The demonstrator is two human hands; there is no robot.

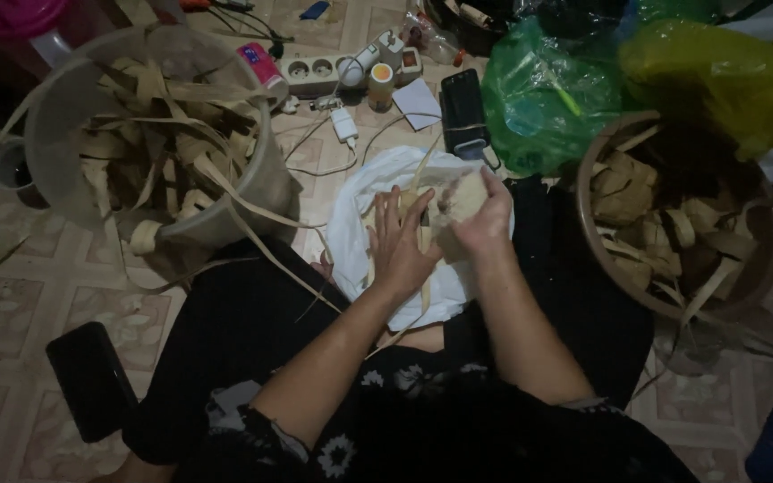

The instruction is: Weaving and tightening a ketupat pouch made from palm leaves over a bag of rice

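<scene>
A person sits on a patterned tile floor (11,313), both bare forearms reaching forward over a dark lap. The left hand (402,240) lies flat with fingers spread and released, palm down on pale dried leaf strips (424,170) that rest on a white plastic sheet (355,224). Just beside its fingertips, the right hand (485,219) is curled, fingers grasping a pale, rounded woven leaf pouch (460,199) above the same sheet, wrist bent inward. Well left of the fingers, near the person's knee, lies a flat black rectangular object (91,380). Farther left stands a translucent plastic bucket (64,116) crammed with tan leaf strips spilling over its rim. Right of the fingers sits a round brown basin (624,286) holding folded brown leaf pieces. Beyond the fingertips lie a black rectangular device (463,109), a white power strip (315,72), a white charger (344,125), a small pink packet (262,63), and a crumpled green plastic bag (543,94) beside a yellow plastic bag (717,63).
</scene>
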